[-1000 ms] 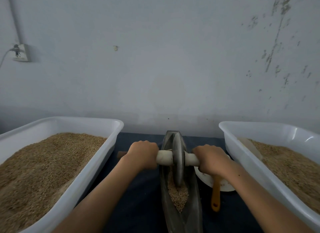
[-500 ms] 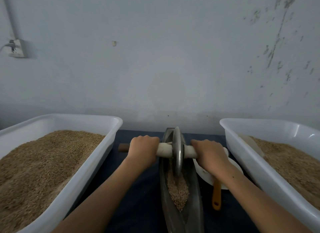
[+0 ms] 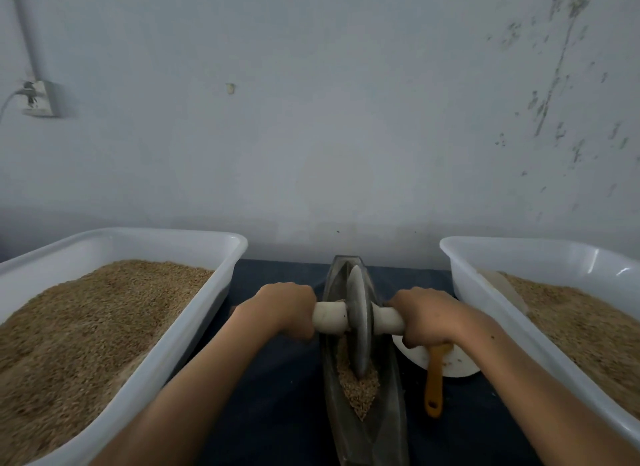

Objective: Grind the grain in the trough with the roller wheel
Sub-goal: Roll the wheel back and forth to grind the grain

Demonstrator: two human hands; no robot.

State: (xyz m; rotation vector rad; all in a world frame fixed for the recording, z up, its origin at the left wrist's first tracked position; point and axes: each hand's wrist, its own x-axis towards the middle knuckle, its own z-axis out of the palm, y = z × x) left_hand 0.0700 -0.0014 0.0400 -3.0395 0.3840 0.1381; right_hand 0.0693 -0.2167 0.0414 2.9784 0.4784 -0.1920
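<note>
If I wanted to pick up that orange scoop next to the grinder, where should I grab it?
Probably by the long handle of the orange scoop, coming from the near end with the little hole. That end lies free on the dark cloth, while the far end rests on the white plate under the right hand.

A long, narrow, grey metal trough shaped like a boat (image 3: 391,389) lies on the dark blue table, pointing away from the person toward the wall. A thin, round, grey metal roller wheel (image 3: 359,321) stands upright on its edge inside the trough. A pale, thick handle bar (image 3: 330,317) goes through the middle of the wheel and sticks out on both sides. A small pile of light brown grain (image 3: 358,391) sits in the bottom of the trough, right under the wheel and a bit nearer the person.
</note>
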